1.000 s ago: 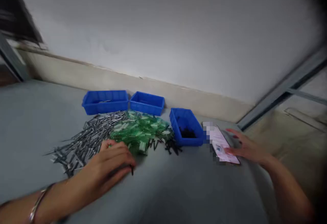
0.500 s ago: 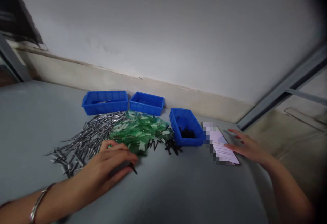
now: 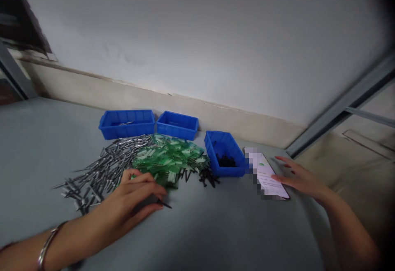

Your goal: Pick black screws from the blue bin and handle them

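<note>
- two bare hands are working over the grey table top at this moment, well apart from each other.
- the left hand is lying low on the table at the near edge of the heap of thin grey metal pins; its fingers are curling together around a small dark pointed piece, whose tip is sticking out to the right of the fingertips. i am judging that the hand is closed on this piece, but the grip itself is hidden under the fingers.
- the right hand is resting flat with fingers spread beside the white phone with a lit screen, the fingertips touching its right edge; it is holding nothing.
- three blue plastic bins are standing along the wall: the left blue bin and the middle blue bin are looking almost bare, and the right blue bin is keeping some small black parts at its bottom.
- between the pins and the right bin a pile of green transparent plastic pieces is lying, and a few loose black parts are scattered just beside that bin.
- the step in hand is seeming to be the picking of one small piece out of the mixed heap.
- the next move is probably calling for lifting this piece free without dragging neighbours, and carrying it to the bin of its kind; the grip must be firm, because the piece is thin.
</note>
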`<state>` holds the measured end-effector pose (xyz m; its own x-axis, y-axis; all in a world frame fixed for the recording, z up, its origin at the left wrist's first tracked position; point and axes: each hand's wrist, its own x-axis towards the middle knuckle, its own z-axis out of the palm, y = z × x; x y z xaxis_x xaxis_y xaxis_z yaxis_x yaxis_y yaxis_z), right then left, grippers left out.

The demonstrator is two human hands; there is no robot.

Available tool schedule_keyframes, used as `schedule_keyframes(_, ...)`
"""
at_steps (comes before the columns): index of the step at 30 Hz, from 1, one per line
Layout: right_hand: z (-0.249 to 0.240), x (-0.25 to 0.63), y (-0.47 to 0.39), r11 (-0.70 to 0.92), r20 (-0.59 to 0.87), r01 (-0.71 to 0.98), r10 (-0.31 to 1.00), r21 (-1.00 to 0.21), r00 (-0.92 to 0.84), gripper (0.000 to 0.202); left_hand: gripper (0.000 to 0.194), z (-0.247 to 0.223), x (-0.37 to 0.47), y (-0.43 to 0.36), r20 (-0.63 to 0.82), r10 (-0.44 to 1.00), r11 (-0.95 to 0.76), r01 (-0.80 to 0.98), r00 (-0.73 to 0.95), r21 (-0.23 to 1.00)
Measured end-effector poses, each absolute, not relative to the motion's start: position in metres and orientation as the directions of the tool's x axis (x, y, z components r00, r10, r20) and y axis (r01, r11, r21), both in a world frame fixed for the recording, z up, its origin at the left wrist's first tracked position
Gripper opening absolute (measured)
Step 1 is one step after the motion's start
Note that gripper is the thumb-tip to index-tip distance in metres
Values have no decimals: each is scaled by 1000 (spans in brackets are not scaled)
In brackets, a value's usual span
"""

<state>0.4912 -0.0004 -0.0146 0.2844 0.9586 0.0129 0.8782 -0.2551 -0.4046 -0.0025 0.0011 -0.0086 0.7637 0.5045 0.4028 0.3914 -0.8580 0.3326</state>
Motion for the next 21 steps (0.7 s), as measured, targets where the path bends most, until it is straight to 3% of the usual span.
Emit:
schedule_keyframes(7, -20, 491, 7, -36, 263, 906, 951, -422, 160, 48, 12, -7, -3, 1, 418, 506, -859, 399, 754, 321)
schedule_keyframes(11, -24, 478, 13, 3, 351, 909, 923, -417, 158, 45, 13, -7, -3, 1, 426, 498, -865, 399, 756, 304)
schedule_keyframes(21, -26, 468, 14, -131, 179, 914, 961, -385, 213, 50, 13, -10, -4, 0, 387, 531, -842, 419, 754, 340)
